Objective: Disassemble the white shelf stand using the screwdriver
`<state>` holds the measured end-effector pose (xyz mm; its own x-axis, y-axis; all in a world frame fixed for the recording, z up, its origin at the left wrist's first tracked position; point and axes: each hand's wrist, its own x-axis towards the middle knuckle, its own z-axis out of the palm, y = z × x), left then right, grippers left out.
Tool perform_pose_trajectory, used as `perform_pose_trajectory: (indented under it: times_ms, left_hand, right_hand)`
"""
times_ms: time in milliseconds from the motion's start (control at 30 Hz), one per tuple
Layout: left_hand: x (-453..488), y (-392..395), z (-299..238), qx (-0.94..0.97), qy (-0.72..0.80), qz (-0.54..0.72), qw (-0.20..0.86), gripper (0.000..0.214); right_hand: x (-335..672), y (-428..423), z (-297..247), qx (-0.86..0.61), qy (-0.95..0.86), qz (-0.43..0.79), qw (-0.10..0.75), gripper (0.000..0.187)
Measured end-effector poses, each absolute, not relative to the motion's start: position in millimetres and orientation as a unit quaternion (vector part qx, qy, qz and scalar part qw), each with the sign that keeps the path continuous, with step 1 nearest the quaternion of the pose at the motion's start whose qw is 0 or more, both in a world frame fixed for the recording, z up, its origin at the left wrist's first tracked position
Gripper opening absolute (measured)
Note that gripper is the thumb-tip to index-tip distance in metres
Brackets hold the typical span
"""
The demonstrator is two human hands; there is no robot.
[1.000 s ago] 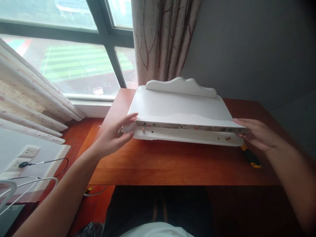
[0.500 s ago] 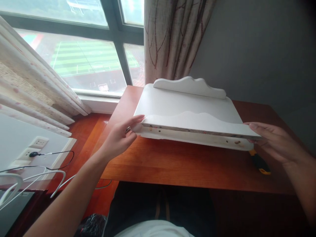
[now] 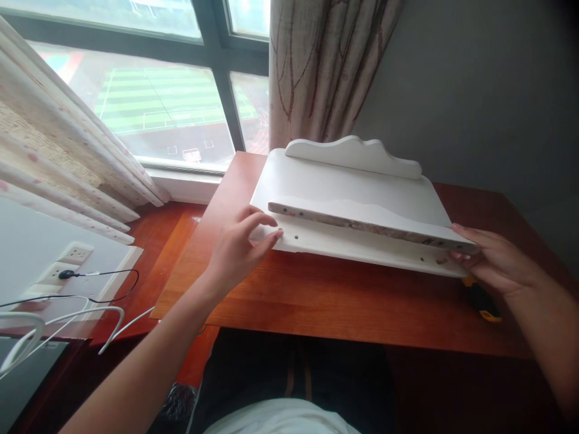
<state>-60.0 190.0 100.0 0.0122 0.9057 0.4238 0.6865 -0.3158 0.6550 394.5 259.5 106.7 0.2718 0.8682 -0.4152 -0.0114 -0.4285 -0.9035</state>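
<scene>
My right hand grips the right end of a white wavy-edged board, fingers closed round it. This board is tilted, showing its bare narrow edge with small holes and marks. Beneath it lies a larger white panel with holes along its near strip; a matching wavy piece stands at its far edge. My left hand is off the tilted board. Its thumb and forefinger come together in a pinch at the panel's left holes; whatever is between the fingertips is too small to make out.
The panel rests on a reddish-brown wooden table. A black and yellow tool lies by my right hand, partly covered. Curtains and a window stand behind. White cables and a wall socket are at the left.
My left hand has let go of the wavy board's left end and shifted right to the panel's holes. The board's left end has lifted and tilted, baring its edge; my right hand still grips it.
</scene>
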Motion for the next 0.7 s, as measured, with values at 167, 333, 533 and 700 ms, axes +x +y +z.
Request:
perform_pose_trajectory:
  times_ms: [167, 333, 533, 700]
  left_hand:
    - [-48.4, 196.5, 93.6, 0.72, 0.587, 0.362, 0.084, 0.01]
    - [-47.1, 199.4, 89.2, 0.699, 0.601, 0.374, 0.102, 0.012]
    - [-49.5, 194.8, 90.2, 0.672, 0.583, 0.445, 0.103, 0.013]
    - [-67.3, 202.8, 104.6, 0.665, 0.596, 0.439, 0.099, 0.029]
  right_hand:
    - [398.5, 262.3, 104.7, -0.668, -0.317, 0.514, 0.435, 0.021]
    - [401.0, 260.3, 103.3, -0.654, -0.338, 0.519, 0.433, 0.027]
    - [393.4, 255.4, 109.8, -0.658, -0.35, 0.518, 0.421, 0.043]
    - [393.6, 251.4, 111.4, -0.66, -0.363, 0.511, 0.413, 0.031]
